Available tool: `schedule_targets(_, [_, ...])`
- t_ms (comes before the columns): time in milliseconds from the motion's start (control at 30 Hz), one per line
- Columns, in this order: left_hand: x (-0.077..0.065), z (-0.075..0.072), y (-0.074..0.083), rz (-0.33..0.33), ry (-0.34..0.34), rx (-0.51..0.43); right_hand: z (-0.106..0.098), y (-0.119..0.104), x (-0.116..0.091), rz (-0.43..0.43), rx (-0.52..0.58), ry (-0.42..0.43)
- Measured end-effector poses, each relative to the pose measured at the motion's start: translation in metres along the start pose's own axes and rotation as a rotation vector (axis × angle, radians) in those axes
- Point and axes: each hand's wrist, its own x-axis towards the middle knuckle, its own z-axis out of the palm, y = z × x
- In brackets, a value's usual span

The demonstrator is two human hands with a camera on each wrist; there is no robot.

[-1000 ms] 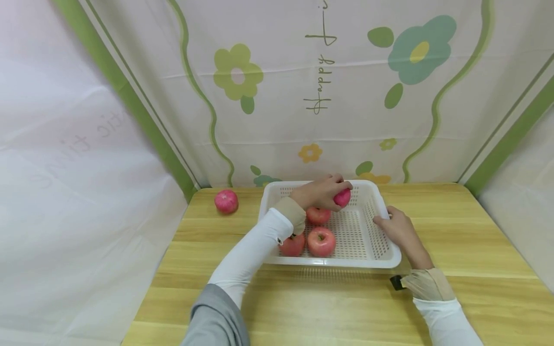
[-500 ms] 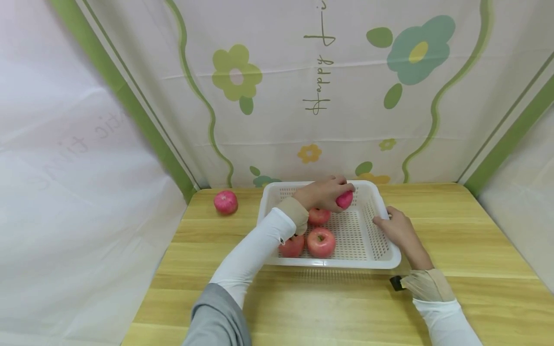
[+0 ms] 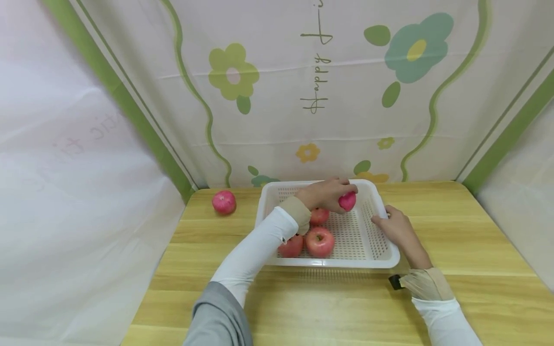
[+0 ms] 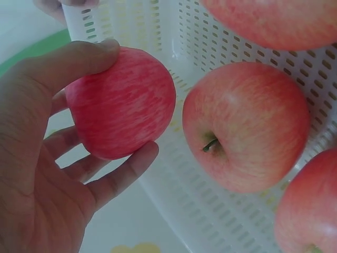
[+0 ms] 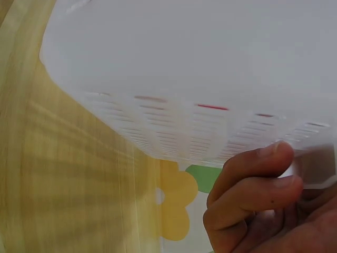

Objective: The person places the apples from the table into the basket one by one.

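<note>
My left hand [image 3: 322, 193] holds a deep pink, streaked apple [image 3: 347, 201] over the back right part of the white slotted plastic basket [image 3: 329, 263]. In the left wrist view the thumb lies on one side of this apple [image 4: 124, 105] and the fingers support the other. Inside the basket sit lighter red apples: one at the front [image 3: 320, 241], with another apple [image 3: 291, 247] left of it, partly behind my wrist, and a third apple [image 3: 319, 216] further back under my forearm. My right hand [image 3: 400, 233] grips the basket's right rim, its fingers curled against the outer wall in the right wrist view.
A second deep pink apple [image 3: 224, 202] rests on the wooden table [image 3: 329, 307] left of the basket. White cloth with printed flowers [image 3: 233, 72] hangs right behind the table, and more cloth [image 3: 78, 192] hangs along both sides.
My left hand has shifted slightly right with the pink apple, toward the basket's right side. The right hand keeps its grip on the rim. The head view has drifted a little.
</note>
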Motion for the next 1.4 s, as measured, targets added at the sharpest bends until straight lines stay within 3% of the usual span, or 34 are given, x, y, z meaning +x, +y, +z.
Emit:
schedule_targets(333, [0.007,0.003,0.005,0.022,-0.044,-0.006,-0.001,-0.001,0.000,-0.005,-0.026,0.000])
schedule_targets(833, [0.017,0.019,0.012,0.080,-0.133,0.096,0.000,0.000,0.000,0.007,-0.022,-0.008])
schedule_targets(1133, [0.024,0.027,0.014,0.088,-0.132,0.115,-0.001,-0.001,0.000,-0.007,-0.025,0.007])
schedule_targets(1400, [0.030,0.028,0.017,0.062,-0.177,0.127,-0.001,-0.002,-0.001,0.000,-0.011,0.000])
